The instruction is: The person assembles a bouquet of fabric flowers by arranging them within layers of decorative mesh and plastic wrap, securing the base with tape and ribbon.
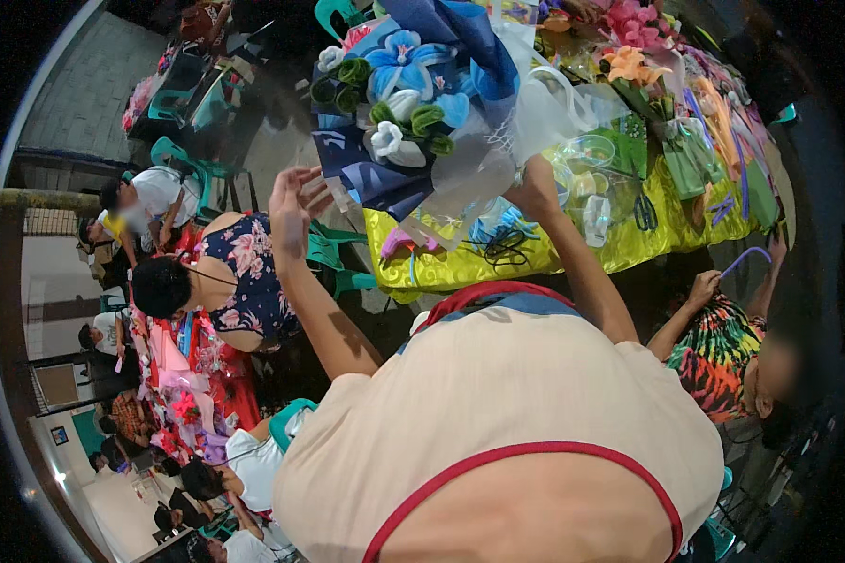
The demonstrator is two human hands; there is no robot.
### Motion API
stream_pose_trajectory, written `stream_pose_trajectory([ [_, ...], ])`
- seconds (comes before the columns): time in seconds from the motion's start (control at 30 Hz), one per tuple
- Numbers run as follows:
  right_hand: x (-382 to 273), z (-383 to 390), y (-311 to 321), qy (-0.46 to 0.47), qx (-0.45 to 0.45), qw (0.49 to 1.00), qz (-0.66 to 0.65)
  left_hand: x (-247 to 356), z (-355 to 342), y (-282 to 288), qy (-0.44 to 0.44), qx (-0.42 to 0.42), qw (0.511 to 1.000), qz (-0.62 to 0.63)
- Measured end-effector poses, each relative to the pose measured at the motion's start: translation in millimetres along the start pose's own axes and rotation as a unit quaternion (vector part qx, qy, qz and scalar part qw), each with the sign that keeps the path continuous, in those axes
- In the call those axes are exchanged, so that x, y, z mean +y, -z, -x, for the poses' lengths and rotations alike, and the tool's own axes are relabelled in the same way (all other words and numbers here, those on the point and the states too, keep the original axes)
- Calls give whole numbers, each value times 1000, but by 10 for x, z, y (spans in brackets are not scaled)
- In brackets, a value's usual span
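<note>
A bouquet (473,155) of blue and white fuzzy-stem flowers with dark green leaves is held up in front of me, tilted to the left. Dark blue and white sheets wrap it, and a large blue flower (407,66) shows near its top. My right hand (535,190) grips the bouquet's lower right side, its fingers partly hidden by the wrapping. Beside the left edge of the wrapping, my left hand (296,199) is open with fingers spread. Whether its fingertips touch the wrap, I cannot tell.
A table under a shiny yellow cloth (662,235) carries black-handled scissors (645,212), a pink glue gun (407,242), a dark cable (507,248) and an orange flower (635,66). At right a person holds a purple stem (747,259). A person in a floral top (251,272) sits close at left.
</note>
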State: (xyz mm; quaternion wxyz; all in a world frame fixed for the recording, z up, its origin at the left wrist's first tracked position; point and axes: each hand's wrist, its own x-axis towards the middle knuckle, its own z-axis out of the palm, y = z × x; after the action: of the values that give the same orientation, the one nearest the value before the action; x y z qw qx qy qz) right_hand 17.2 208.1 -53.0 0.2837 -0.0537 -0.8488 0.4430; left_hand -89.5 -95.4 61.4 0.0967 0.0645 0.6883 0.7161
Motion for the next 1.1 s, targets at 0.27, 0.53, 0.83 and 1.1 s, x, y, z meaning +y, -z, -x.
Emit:
stream_pose_trajectory([
  [0.27,115,-54,-71,43,31,999,-10,-181,333,-495,-68,71,995,16],
  [0.53,163,-67,-85,23,24,999,-4,-1,399,-689,-149,187,964,-118],
  [0.83,83,-127,-88,33,34,999,-21,-265,324,-563,-123,147,972,-138],
  [1.1,82,-331,36,11,31,999,-10,-45,421,-432,-258,249,923,-140],
])
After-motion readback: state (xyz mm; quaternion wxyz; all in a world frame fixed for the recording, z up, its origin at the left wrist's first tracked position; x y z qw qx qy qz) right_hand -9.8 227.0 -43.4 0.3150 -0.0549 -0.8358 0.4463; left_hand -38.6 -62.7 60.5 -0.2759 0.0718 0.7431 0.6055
